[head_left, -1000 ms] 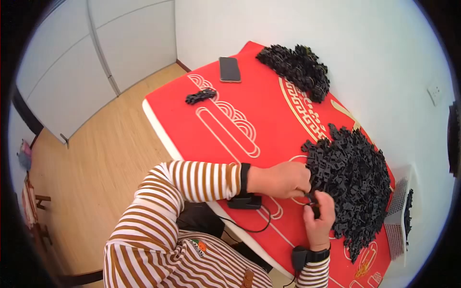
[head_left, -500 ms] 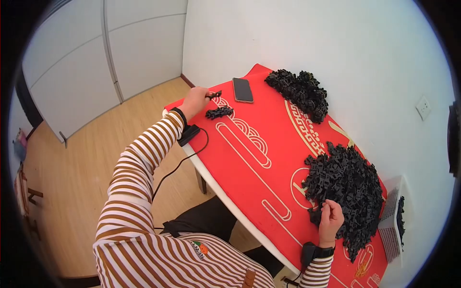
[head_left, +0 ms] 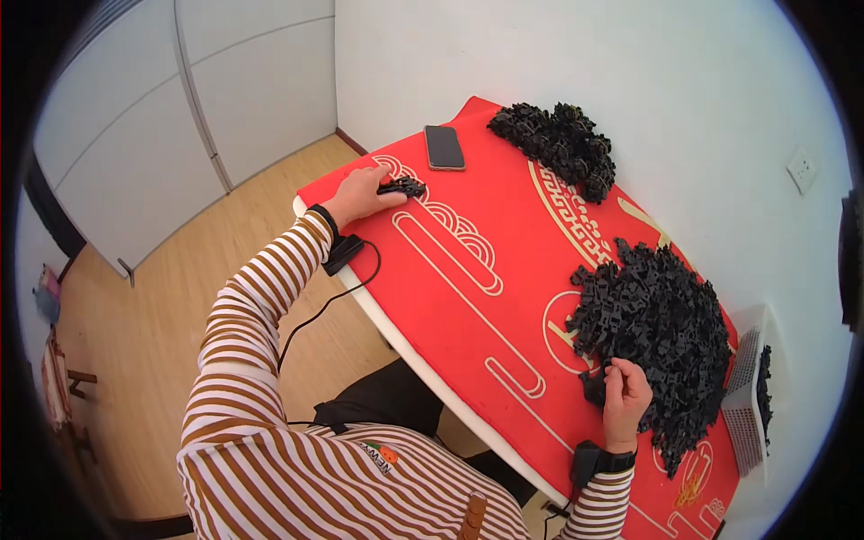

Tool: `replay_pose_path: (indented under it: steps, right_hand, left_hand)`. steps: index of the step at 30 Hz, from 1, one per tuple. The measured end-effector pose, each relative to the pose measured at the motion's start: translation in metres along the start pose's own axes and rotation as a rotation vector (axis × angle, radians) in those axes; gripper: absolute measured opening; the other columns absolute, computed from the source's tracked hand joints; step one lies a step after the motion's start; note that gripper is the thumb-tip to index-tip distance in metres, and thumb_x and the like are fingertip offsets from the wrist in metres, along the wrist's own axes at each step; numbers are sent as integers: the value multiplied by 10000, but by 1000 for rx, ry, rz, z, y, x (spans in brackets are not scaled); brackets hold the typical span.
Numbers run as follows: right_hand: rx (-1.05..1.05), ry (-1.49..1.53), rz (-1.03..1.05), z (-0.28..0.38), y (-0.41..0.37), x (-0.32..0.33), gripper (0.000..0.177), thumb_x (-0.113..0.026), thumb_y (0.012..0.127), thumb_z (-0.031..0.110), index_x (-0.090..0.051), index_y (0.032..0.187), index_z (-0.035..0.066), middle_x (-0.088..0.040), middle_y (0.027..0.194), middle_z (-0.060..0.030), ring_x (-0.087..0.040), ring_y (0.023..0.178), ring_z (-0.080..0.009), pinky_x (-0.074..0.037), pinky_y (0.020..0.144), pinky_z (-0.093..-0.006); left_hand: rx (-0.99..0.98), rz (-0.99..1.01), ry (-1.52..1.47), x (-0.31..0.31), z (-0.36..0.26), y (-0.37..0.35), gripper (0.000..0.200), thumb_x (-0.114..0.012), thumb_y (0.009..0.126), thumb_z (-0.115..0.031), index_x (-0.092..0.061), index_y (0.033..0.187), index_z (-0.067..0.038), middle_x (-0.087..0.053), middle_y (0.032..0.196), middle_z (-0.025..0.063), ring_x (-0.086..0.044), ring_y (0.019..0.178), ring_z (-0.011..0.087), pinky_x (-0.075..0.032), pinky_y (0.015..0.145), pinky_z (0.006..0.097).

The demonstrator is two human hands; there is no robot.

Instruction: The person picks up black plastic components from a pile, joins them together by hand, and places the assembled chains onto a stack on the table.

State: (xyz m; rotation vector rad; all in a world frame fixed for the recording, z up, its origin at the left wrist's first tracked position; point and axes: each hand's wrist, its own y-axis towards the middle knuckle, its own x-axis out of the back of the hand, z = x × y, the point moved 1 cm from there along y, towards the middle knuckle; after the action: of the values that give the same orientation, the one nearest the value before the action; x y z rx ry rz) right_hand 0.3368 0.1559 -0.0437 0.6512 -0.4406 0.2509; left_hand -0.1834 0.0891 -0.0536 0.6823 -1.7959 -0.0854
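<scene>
We judge set-down: left hand (head_left: 360,193) spread loosely on the small cluster (head_left: 402,187), right hand (head_left: 625,396) pinching a black piece (head_left: 591,388) at the pile (head_left: 661,319); next, lift off without scattering.

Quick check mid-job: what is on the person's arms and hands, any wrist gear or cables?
Both hands are bare. Long sleeves with brown and white stripes cover both arms. By the left hand sits a black wristband, joined to a small black box with a thin black cable. By the right hand, a black strap carries another black unit.
</scene>
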Motion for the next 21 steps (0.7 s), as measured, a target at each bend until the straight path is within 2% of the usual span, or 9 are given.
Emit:
replay_pose_path:
  steps: [1, 2, 5, 11, 17, 20, 21]
  right_hand:
    - [14, -4, 0, -1, 0, 0, 104, -553, 832, -15, -617, 912, -32, -611, 779, -82, -577, 660, -128, -451, 584, -249]
    - [31, -10, 0, -2, 0, 0, 102, -556, 829, -16, -616, 910, -33, -610, 776, -83, -579, 658, -132, -452, 583, -252]
    - [59, -57, 38, -3, -1, 1, 119, -521, 867, -11, -613, 944, -15, -602, 802, -42, -537, 660, -72, -430, 593, -198]
    - [75, -60, 50, -3, 0, 3, 112, -523, 865, -11, -610, 935, -23, -599, 799, -45, -531, 646, -71, -419, 570, -203]
    - [83, -40, 47, -3, 0, 2, 109, -526, 864, -12, -610, 933, -26, -595, 797, -46, -527, 636, -73, -413, 561, -203]
    - [102, -40, 55, -1, 1, 2, 105, -532, 860, -12, -610, 928, -30, -593, 795, -47, -531, 642, -76, -412, 560, -204]
    - [95, -14, 42, 0, 1, 0, 99, -547, 843, -20, -612, 917, -27, -601, 785, -65, -552, 646, -106, -427, 570, -225]
  left_hand:
    - [-34, -50, 27, 1, -7, -3, 543, -681, 774, -332, -521, 1176, -4, -606, 1004, 208, -564, 969, 347, -450, 821, 421]
    - [10, 129, 40, 4, -11, -1, 754, -724, 728, -355, -383, 1297, 5, -555, 1107, 229, -511, 1062, 371, -425, 880, 435]
    - [-10, 91, -9, -9, 0, 7, 680, -727, 723, -289, -420, 1258, -4, -577, 1062, 214, -531, 1035, 364, -432, 870, 426]
    - [-54, 65, -64, -12, 16, 6, 485, -681, 698, -152, -484, 1119, -16, -601, 969, 195, -573, 935, 356, -454, 815, 406]
    - [112, 25, -14, 6, 32, -13, 463, -676, 679, -149, -492, 1081, -9, -601, 938, 202, -584, 909, 353, -464, 774, 406]
    - [117, 1, -26, 7, 33, -19, 454, -673, 681, -150, -490, 1069, -2, -598, 937, 218, -585, 903, 357, -463, 779, 401]
    - [121, 11, -29, 8, 34, -20, 460, -681, 680, -159, -491, 1068, 0, -595, 956, 223, -581, 916, 359, -461, 788, 399]
